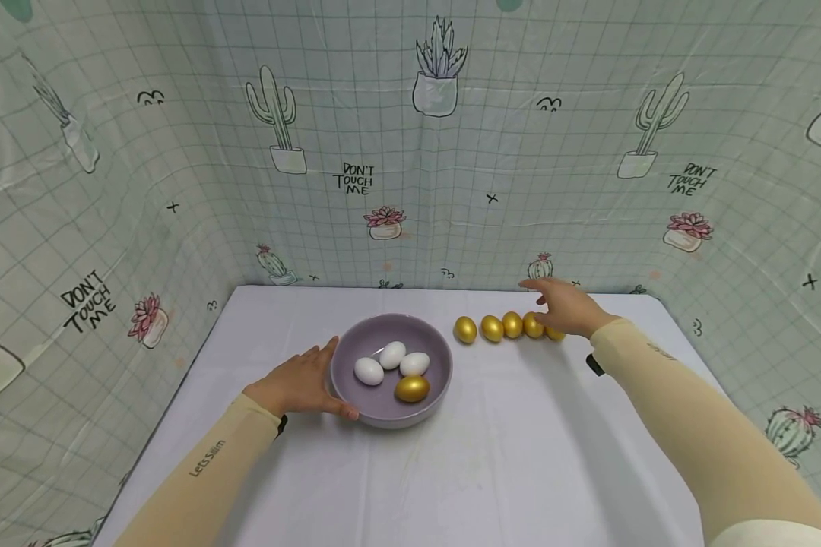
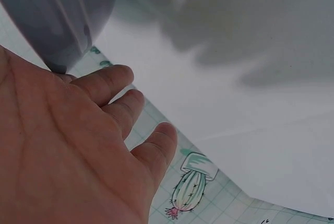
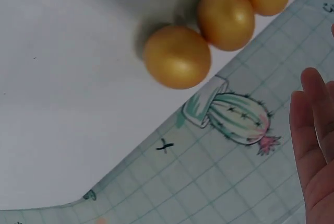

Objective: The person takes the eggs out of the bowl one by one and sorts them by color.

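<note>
A mauve bowl (image 1: pixel 391 421) stands on the table, holding three white eggs (image 1: pixel 392 355) and one golden egg (image 1: pixel 412 389). Against its left side rests my left hand (image 1: pixel 304 382), thumb and fingers spread along the wall; the left wrist view shows relaxed fingers beside the bowl (image 2: pixel 68 15). Right of the bowl, several golden eggs (image 1: pixel 492 328) lie in a row. My right hand (image 1: pixel 568 304) is above the right end of that row, fingers extended and partly hiding the last eggs. In the right wrist view the hand (image 3: pixel 318 145) is apart from the nearest golden egg (image 3: pixel 177 57).
White covering lies over the table (image 1: pixel 492 471). Behind it and at both sides hangs a gridded cloth (image 1: pixel 424 175) printed with cacti and lettering. The table's far edge runs just behind the row of eggs.
</note>
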`<state>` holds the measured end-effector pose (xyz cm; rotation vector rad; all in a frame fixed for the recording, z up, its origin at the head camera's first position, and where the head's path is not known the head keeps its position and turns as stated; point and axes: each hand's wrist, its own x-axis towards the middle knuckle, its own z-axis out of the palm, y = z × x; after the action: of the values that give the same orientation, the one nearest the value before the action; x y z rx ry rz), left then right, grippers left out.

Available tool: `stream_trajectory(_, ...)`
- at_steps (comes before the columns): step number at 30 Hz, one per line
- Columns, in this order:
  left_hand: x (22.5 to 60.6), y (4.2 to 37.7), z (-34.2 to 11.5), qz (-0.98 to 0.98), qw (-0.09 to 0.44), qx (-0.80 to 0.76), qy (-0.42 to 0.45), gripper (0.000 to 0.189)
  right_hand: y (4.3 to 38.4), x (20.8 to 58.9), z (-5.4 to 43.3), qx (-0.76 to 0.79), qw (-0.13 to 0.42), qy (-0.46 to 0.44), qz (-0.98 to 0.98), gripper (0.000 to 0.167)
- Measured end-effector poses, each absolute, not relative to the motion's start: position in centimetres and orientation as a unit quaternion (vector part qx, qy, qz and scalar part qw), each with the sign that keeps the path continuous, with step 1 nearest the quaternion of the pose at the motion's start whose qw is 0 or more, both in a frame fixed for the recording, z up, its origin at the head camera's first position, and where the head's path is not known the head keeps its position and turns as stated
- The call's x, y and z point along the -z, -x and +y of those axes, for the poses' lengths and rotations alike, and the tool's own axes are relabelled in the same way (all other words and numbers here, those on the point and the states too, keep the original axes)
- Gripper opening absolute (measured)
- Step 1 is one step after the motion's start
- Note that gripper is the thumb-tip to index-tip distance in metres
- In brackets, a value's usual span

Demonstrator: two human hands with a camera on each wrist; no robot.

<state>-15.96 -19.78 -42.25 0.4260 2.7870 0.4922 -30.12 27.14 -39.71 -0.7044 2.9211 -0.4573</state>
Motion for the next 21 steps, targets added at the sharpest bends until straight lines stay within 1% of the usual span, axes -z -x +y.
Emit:
stream_trajectory(4,42.3,16.0,-19.8,0.964,0.139,-0.173,-0.145,0.143,29.6,39.1,24.7,0.154,0.041,0.270,0.950,0.066)
stream_trajectory(13,42.3,15.9,-19.9,0.964,0.138,-0.175,-0.148,0.142,27.3,37.8,18.8,0.161,0.030,0.354,0.921,0.061)
stream_trajectory(21,42.4,15.9,-19.9,0.964,0.137,-0.174,-0.146,0.143,25.4,38.0,14.7,0.149,0.055,0.423,0.892,0.059)
